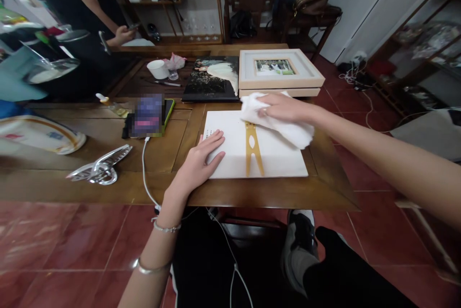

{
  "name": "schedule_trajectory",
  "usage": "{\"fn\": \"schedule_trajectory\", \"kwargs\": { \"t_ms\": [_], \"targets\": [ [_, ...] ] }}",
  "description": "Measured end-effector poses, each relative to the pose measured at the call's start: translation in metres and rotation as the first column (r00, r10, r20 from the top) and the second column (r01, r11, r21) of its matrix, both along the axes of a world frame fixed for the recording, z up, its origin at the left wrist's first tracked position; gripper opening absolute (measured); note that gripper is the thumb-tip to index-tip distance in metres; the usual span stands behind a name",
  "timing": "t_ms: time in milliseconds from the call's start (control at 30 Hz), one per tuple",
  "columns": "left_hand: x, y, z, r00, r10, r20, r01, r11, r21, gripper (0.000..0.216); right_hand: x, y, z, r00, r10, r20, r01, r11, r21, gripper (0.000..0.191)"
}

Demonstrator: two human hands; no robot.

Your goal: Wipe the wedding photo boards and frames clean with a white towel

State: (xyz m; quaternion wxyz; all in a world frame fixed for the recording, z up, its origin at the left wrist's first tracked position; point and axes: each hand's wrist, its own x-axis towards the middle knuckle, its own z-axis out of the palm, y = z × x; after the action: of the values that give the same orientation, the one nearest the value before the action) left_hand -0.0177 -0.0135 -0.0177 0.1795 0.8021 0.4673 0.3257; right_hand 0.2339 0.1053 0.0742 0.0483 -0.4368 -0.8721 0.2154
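A white flat board (273,156) with a gold strip down its middle lies on the wooden table (162,188). My left hand (203,156) rests flat on its left edge, fingers stretched out. My right hand (284,107) presses a white cloth (288,130) onto the board's upper right part, fingers laid over the cloth.
Behind the board lie a white framed picture (279,71) and a dark photo print (212,80). A phone in a green case (149,116) with a white cable, a silver ornament (99,168), a plate (39,135) and a cup (157,68) sit left. Another person stands at far left holding a phone.
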Motion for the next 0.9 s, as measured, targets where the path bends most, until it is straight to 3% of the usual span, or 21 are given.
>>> {"fn": "schedule_trajectory", "kwargs": {
  "t_ms": [133, 233, 333, 500, 600, 733, 900],
  "targets": [
    [0.0, -0.001, 0.0, 1.0, 0.001, 0.006, -0.001, 1.0, 0.001, 0.039, 0.04, -0.009, -0.002, 0.989, -0.143, -0.026, 0.142, 0.989, -0.042, 0.024],
    [0.0, -0.002, 0.002, 1.0, 0.009, 0.005, -0.009, 1.0, 0.002, 0.04, 0.046, -0.024, -0.004, 0.996, -0.084, -0.012, 0.084, 0.996, -0.014, 0.01],
    [0.0, -0.002, 0.003, 1.0, 0.013, -0.004, -0.013, 1.0, -0.005, 0.04, 0.045, -0.052, 0.002, 0.998, 0.007, 0.062, -0.004, 0.999, -0.039, 0.013],
    [0.001, -0.002, 0.001, 1.0, 0.022, -0.021, -0.023, 1.0, -0.015, 0.038, 0.048, -0.115, 0.021, 0.987, 0.073, 0.14, -0.037, 0.969, -0.246, 0.008],
    [0.001, -0.002, 0.0, 0.999, 0.016, -0.028, -0.016, 1.0, -0.01, 0.038, 0.052, -0.135, 0.028, 0.975, 0.1, 0.197, -0.024, 0.935, -0.354, 0.017],
    [0.0, -0.002, 0.001, 1.0, 0.017, -0.011, -0.017, 1.0, -0.006, 0.038, 0.052, -0.121, 0.027, 0.978, 0.102, 0.179, -0.037, 0.941, -0.338, 0.018],
    [0.001, -0.002, 0.003, 1.0, 0.02, 0.006, -0.02, 1.0, -0.012, 0.037, 0.048, -0.06, 0.014, 0.994, 0.104, 0.031, -0.095, 0.97, -0.222, 0.014]
  ]
}}
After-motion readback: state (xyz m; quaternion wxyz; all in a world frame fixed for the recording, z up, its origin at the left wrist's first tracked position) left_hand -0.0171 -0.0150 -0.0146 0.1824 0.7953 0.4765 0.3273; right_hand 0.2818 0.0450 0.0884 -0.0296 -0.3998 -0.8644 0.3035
